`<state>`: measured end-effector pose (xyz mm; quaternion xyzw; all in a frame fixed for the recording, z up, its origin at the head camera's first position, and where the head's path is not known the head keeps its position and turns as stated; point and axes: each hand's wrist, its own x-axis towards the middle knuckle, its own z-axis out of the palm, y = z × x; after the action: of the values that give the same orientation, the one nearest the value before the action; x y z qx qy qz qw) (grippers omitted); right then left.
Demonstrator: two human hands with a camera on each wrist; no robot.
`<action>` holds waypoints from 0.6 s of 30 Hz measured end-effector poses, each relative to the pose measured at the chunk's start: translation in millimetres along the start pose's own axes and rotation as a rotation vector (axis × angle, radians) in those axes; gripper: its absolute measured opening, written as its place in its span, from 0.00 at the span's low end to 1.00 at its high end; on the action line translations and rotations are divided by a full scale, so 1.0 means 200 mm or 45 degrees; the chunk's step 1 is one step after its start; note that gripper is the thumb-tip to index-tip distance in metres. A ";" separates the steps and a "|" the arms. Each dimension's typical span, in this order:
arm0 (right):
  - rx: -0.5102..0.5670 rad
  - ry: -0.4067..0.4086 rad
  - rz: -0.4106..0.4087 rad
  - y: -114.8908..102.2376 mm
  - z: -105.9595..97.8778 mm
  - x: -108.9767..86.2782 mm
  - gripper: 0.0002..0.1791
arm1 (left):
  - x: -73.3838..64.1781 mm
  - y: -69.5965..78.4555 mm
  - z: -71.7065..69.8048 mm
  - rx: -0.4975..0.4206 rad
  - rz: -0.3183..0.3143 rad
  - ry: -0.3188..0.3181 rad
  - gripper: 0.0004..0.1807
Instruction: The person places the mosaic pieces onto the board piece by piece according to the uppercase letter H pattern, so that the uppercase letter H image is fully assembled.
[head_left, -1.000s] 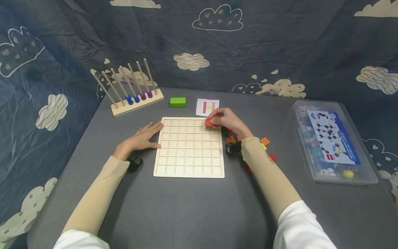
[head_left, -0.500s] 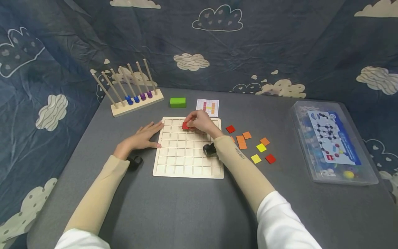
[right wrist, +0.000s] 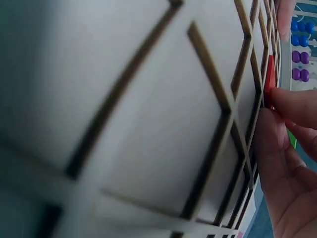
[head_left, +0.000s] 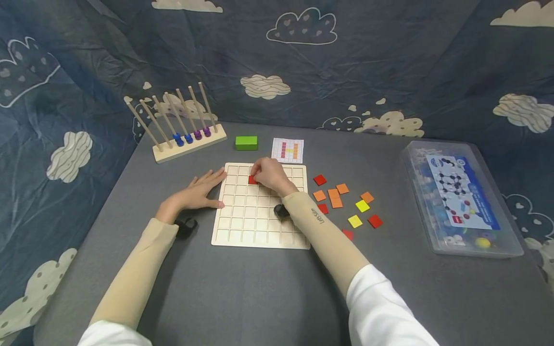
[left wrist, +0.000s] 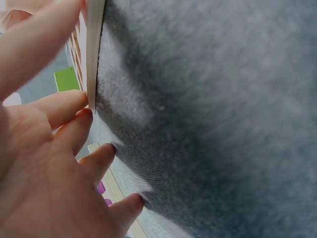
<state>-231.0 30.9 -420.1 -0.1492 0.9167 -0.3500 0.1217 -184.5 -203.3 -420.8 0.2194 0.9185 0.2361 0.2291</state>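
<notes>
A pale wooden board (head_left: 235, 225) with a grid of square recesses lies on the grey table. My right hand (head_left: 270, 174) is over its upper part, pinching a small red square tile (right wrist: 270, 79) between thumb and fingertips. That tile sits low against the grid, partly covered by the fingers in the head view. Spread straight, the fingers of my left hand (head_left: 196, 192) rest at the board's left edge. The left wrist view shows some fingertips on the board's side and others on the table cloth.
Loose red, orange and yellow tiles (head_left: 362, 205) lie right of the board. Behind it are a pattern card (head_left: 275, 154) and a green block (head_left: 246, 143). A peg stand with beads (head_left: 190, 144) stands back left, a lidded plastic box (head_left: 437, 235) at right.
My right hand has carried the red tile leftward across the board's upper rows and lowered it slightly toward the front. The left hand has stayed at the board's edge.
</notes>
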 end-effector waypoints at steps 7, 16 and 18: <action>0.306 -0.039 0.037 0.06 -0.05 -0.02 0.05 | 0.00 0.00 0.01 -0.009 0.006 0.015 0.52; 0.598 -0.156 0.060 0.18 -0.16 -0.08 0.12 | 0.00 0.00 0.02 -0.012 -0.011 0.040 0.53; 0.598 -0.212 0.029 0.19 -0.16 -0.08 0.13 | 0.00 0.00 0.02 -0.014 -0.020 0.038 0.53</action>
<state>-233.3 83.4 -419.7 -0.1349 0.7987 -0.5386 0.2321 -183.0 -201.7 -424.1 0.2074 0.9221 0.2427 0.2184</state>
